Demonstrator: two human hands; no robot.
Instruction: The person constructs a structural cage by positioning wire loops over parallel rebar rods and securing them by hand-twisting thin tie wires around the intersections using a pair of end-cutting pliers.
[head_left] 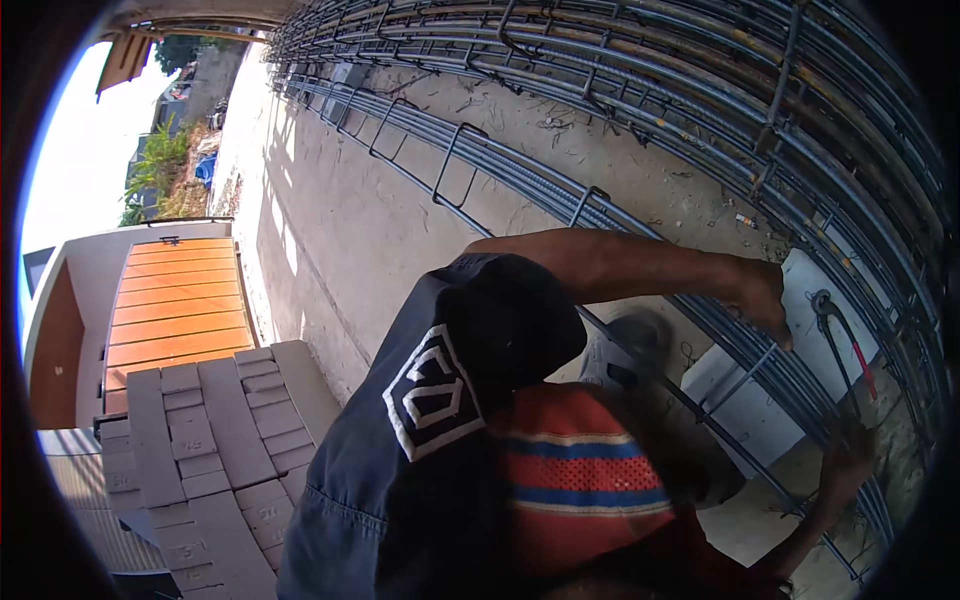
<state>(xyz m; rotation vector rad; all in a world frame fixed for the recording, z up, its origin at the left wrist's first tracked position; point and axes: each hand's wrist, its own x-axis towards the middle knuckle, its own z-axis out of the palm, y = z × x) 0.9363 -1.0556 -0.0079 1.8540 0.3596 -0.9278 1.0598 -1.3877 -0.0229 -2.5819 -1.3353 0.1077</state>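
Observation:
My left hand (765, 300) comes in from the dark-sleeved arm and bends down over a bundle of long steel bars. Its fingers are closed at the upper end of a square stirrup (740, 380) around the bars (690, 310). Lower right, my right hand (850, 458) lies against the near end of the same bundle; its fingers are dark and smeared, so their grip is unclear. Just beyond it, a pair of pincers (838, 335) with one red handle rests on a pale slab (798, 290). One dark handle reaches toward the right hand's fingers.
Tied rebar cages (650, 60) are stacked along the far right side. A stack of grey blocks (215, 450) stands at lower left, before an orange slatted panel (180, 300). Wire scraps litter the concrete floor (400, 240). A grey shoe (610, 360) is beside the bars.

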